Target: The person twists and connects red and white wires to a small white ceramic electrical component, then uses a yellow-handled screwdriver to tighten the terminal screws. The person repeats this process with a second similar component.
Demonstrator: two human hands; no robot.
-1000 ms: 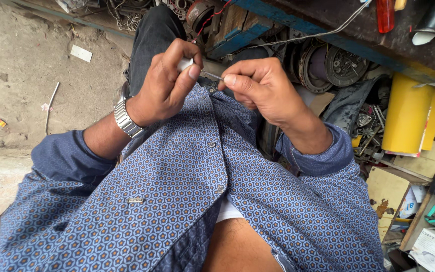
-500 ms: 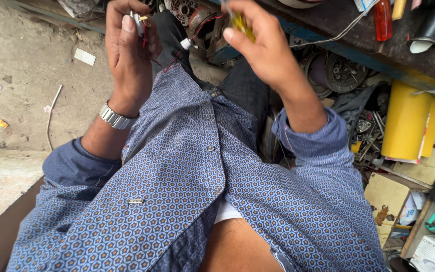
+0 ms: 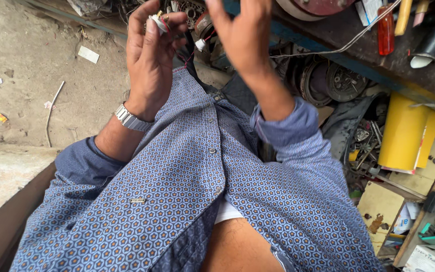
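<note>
Left hand (image 3: 149, 60) raised, pinching small white part (image 3: 158, 21) with red wires at fingertips, right hand (image 3: 242, 35) raised beside it, fingers loosely spread, grip unclear, one yellow roll (image 3: 404, 133) right, one white box (image 3: 424, 259) bottom right, one red bottle (image 3: 385, 30) on shelf.

Both hands have risen from the lap, left hand (image 3: 149, 55) pinching a small white part (image 3: 157, 22).

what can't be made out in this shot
Head view:
- Right hand: fingertips cut off by the top edge, so any hold is unseen.
- Small white part in the left hand: mostly hidden by the fingers, too small to identify.
- Red and black wires: far ends lost behind the hands.
</note>
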